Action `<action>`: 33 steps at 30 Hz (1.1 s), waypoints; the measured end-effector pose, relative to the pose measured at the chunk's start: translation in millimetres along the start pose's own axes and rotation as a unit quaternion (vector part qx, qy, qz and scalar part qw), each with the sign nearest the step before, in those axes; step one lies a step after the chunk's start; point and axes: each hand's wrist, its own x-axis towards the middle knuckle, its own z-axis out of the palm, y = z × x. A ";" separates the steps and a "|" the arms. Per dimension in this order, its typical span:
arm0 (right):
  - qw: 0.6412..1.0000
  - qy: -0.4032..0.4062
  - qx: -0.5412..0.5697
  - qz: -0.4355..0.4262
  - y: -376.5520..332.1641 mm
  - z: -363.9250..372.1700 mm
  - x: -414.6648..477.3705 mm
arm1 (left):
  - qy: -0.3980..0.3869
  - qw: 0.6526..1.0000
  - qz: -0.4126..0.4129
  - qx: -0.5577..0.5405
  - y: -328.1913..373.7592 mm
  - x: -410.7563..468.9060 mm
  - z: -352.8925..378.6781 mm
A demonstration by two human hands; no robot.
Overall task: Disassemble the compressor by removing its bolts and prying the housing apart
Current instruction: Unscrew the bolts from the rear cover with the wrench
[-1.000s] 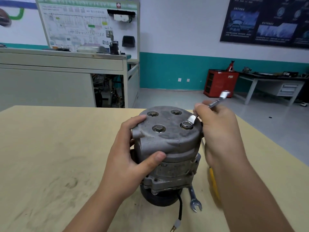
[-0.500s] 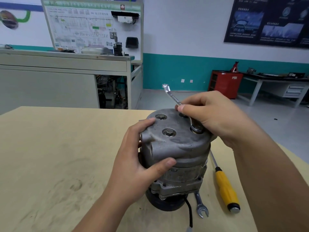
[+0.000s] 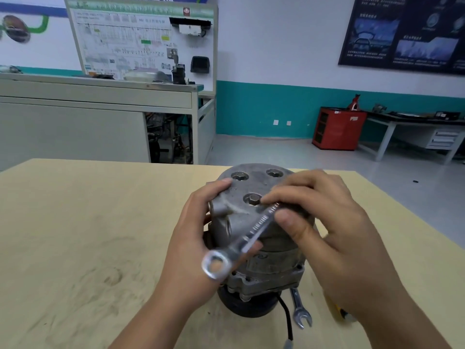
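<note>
Pinched between thumb and fingers of the right hand (image 3: 339,235), a wrench (image 3: 254,230) is held across the compressor (image 3: 254,183), which is gripped by the left hand (image 3: 188,253) and stood upright on the table (image 3: 75,222).

Bare left hand (image 3: 191,248), right hand (image 3: 339,235)

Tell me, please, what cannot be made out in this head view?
Far end of the wrench: head view, hidden under the right hand; whether it is seated is unclear.
The yellow screwdriver: mostly behind the right forearm, blurred.
The black cable: end cut off by the bottom edge.
</note>
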 end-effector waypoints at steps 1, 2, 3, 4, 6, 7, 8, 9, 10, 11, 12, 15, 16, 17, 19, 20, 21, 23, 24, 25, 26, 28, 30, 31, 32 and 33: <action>1.000 0.010 0.013 -0.021 3.7 -0.2 -5.5 | 0.000 1.000 -0.005 -0.003 -0.4 -0.4 0.2; 0.999 0.023 0.024 -0.043 8.0 0.5 -10.7 | 0.002 1.000 -0.006 -0.002 -0.8 -0.9 0.3; 0.997 0.040 0.040 -0.059 12.0 1.7 -15.1 | 0.005 1.000 -0.004 0.000 -0.7 -1.3 0.3; 0.994 0.061 0.068 -0.064 15.7 4.0 -18.6 | 0.006 1.000 -0.004 0.002 -0.2 -1.6 0.3; 0.981 0.105 0.154 -0.048 21.2 9.7 -23.9 | 0.004 1.000 -0.008 0.005 0.2 -2.2 0.5; 0.971 0.126 0.197 -0.040 22.4 12.6 -25.5 | 0.002 1.000 -0.010 0.005 0.4 -2.6 0.8; 0.959 0.147 0.241 -0.034 22.3 16.2 -26.0 | 0.001 1.000 -0.012 0.007 0.5 -2.7 1.0; 0.943 0.168 0.286 -0.028 21.0 19.7 -25.9 | 0.000 1.000 -0.013 0.008 0.9 -2.9 1.0; 0.925 0.193 0.327 -0.021 19.2 23.2 -24.9 | 0.000 1.000 -0.012 0.008 1.0 -2.7 0.9; 0.909 0.218 0.356 -0.011 16.8 26.7 -23.0 | 0.001 1.000 -0.010 0.006 1.2 -2.5 0.9; 0.895 0.242 0.375 -0.002 13.9 30.4 -21.0 | 0.001 1.000 -0.009 0.006 1.4 -2.6 0.8; 0.864 0.300 0.404 0.021 6.4 39.6 -15.6 | 0.001 1.000 -0.008 0.006 1.4 -2.7 1.1; 0.853 0.319 0.411 0.036 4.1 41.7 -13.7 | 0.002 1.000 -0.009 0.004 1.3 -2.7 1.2; 0.840 0.338 0.420 0.058 2.3 42.6 -12.2 | 0.002 1.000 -0.010 0.003 1.3 -2.8 1.2; 0.803 0.376 0.447 0.121 1.4 41.5 -7.0 | 0.001 1.000 -0.013 0.001 1.8 -3.1 1.1; 0.785 0.389 0.456 0.156 1.9 39.2 -3.8 | 0.001 1.000 -0.014 0.000 2.1 -3.2 0.9; 0.772 0.394 0.463 0.188 3.0 36.5 0.2 | 0.001 1.000 -0.014 0.000 2.3 -3.2 0.8; 0.764 0.373 0.465 0.247 6.2 30.1 9.1 | 0.002 1.000 -0.014 -0.002 2.3 -3.3 0.5; 0.766 0.355 0.460 0.275 8.8 26.8 13.4 | 0.004 1.000 -0.015 -0.003 2.1 -3.5 0.6; 0.770 0.336 0.452 0.299 11.7 23.2 17.9 | 0.005 1.000 -0.015 -0.004 1.8 -3.6 0.5; 0.776 0.315 0.443 0.320 14.7 19.2 22.3 | 0.006 1.000 -0.015 -0.004 1.8 -3.9 0.4; 0.798 0.267 0.405 0.357 22.0 11.6 30.8 | 0.009 1.000 -0.015 -0.001 2.1 -4.2 0.3; 0.828 0.200 0.347 0.392 29.1 6.0 40.9 | 0.010 1.000 -0.014 0.001 2.0 -4.1 0.4; 0.844 0.156 0.320 0.401 31.7 4.4 47.4 | 0.011 1.000 -0.014 0.000 2.0 -4.1 0.5; 0.858 0.106 0.299 0.403 33.0 3.8 53.6 | 0.012 1.000 -0.015 0.000 2.0 -4.2 0.7; 0.871 0.058 0.281 0.399 32.2 3.9 59.4 | 0.014 1.000 -0.016 0.000 2.0 -4.3 0.7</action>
